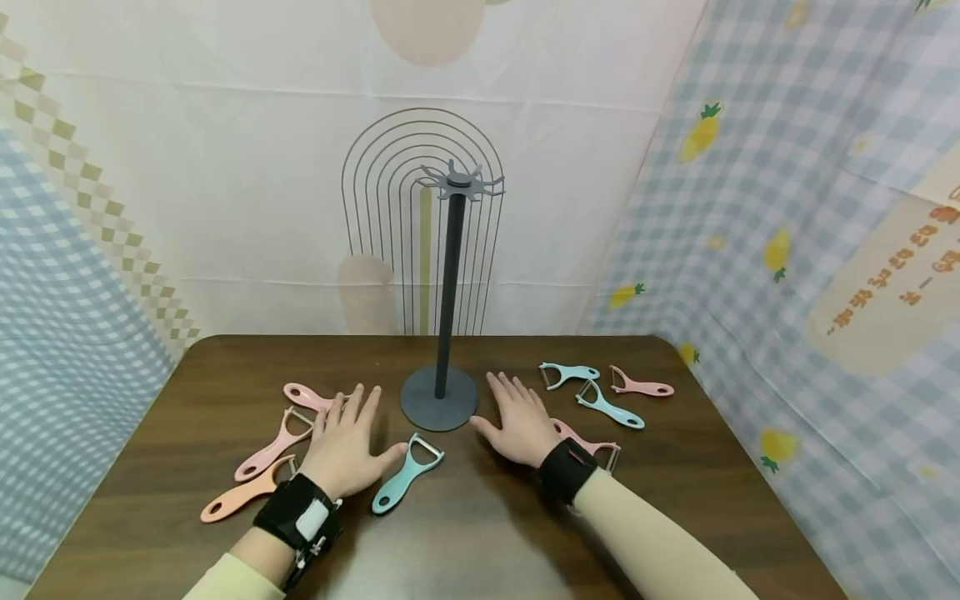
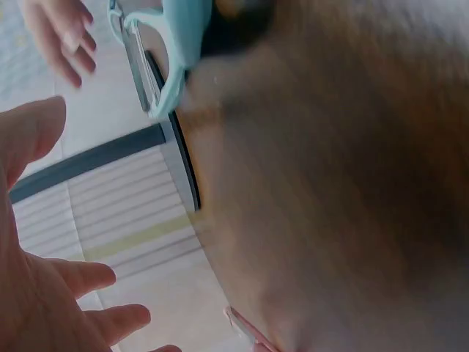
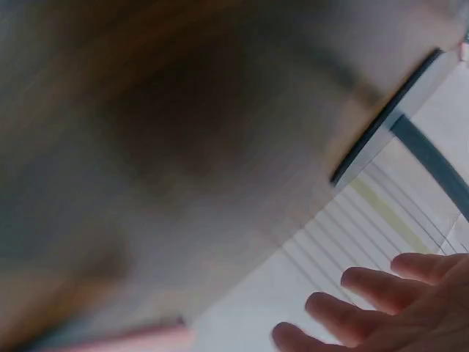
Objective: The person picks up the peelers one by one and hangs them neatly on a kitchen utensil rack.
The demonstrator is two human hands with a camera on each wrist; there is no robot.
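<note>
My left hand [image 1: 347, 448] has its fingers spread, palm down, holding nothing. Its thumb tip overlaps the head of a teal peeler [image 1: 397, 485] in the head view. Beside its fingers lie a pink peeler [image 1: 303, 396], partly hidden by them, a second pink peeler [image 1: 262, 457] and an orange peeler [image 1: 238, 498]. My right hand [image 1: 519, 423] is also flat and spread, with nothing in it, just right of the round base [image 1: 420, 404] of a dark stand. Another pink peeler [image 1: 576, 437] shows by its wrist. The right wrist view shows the straight fingers [image 3: 366, 290].
The stand's black pole [image 1: 450, 292] rises to a grey ring of hooks [image 1: 459, 183]. Two light blue peelers [image 1: 576, 372] [image 1: 615, 411] and a pink peeler [image 1: 645, 387] lie at the back right of the wooden table [image 1: 450, 550]. Patterned cloth [image 1: 262, 208] hangs behind and at the sides.
</note>
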